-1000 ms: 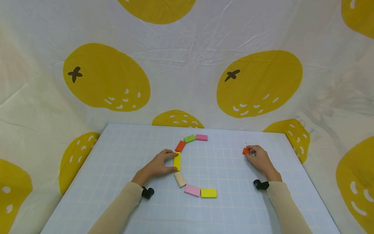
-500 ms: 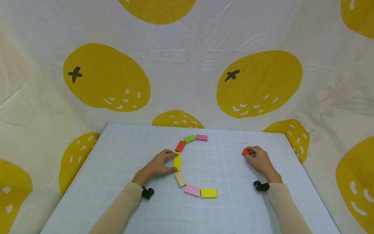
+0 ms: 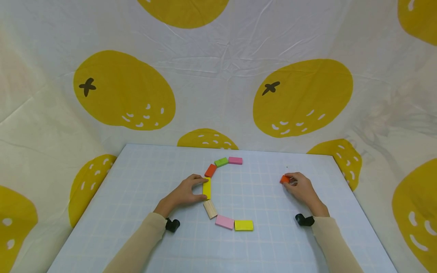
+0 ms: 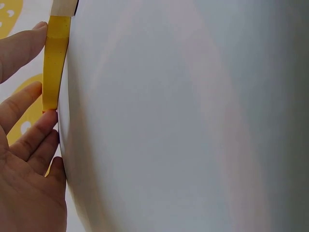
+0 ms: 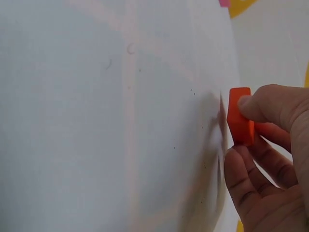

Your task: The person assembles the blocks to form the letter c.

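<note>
My left hand (image 3: 187,189) rests on a long yellow wooden block (image 3: 207,188) at the left of a curved row. Its thumb and index fingertip touch the block near opposite ends, with the other fingers extended in the left wrist view. Above and below it in the row lie a red block (image 3: 210,170) and a plain wood block (image 3: 210,209). On the right side of the table, my right hand (image 3: 302,189) pinches a small orange block (image 5: 240,116) between thumb and fingers. Part of that block is hidden behind the thumb.
A green block (image 3: 221,162) and a dark pink block (image 3: 235,160) form the far end of the curve. A light pink block (image 3: 224,222) and a shorter yellow block (image 3: 244,225) form the near end. Patterned cloth (image 3: 218,94) hangs behind the table (image 3: 164,250).
My right hand has shifted slightly left and nearer to me, carrying the orange block with it. The left hand and the row have stayed put.
</note>
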### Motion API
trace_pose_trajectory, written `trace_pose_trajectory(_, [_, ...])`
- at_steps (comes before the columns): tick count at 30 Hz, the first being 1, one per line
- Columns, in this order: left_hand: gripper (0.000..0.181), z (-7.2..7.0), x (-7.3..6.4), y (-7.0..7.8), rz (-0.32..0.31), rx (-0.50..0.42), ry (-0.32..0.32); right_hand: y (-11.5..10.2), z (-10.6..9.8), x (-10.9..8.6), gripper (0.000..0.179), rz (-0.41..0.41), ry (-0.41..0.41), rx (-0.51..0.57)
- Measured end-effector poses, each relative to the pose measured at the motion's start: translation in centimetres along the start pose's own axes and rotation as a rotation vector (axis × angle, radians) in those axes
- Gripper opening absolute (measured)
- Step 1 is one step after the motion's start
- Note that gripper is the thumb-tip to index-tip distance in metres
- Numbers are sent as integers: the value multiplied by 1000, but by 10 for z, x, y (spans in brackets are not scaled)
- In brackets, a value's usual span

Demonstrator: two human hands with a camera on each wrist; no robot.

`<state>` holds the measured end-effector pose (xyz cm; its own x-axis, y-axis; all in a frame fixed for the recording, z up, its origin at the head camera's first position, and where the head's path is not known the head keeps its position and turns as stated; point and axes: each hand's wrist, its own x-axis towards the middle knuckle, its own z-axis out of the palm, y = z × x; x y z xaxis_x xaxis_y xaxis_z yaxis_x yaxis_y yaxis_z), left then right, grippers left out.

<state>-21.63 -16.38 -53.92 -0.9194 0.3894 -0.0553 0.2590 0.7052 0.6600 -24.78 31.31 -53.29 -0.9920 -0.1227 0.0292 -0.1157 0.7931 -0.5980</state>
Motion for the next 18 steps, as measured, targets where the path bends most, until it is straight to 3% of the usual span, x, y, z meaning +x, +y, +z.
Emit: trace_pose_trajectory(18, [64,-1,-1,3,-7,4,-6,-12,5,-22,44,-27,-8,9])
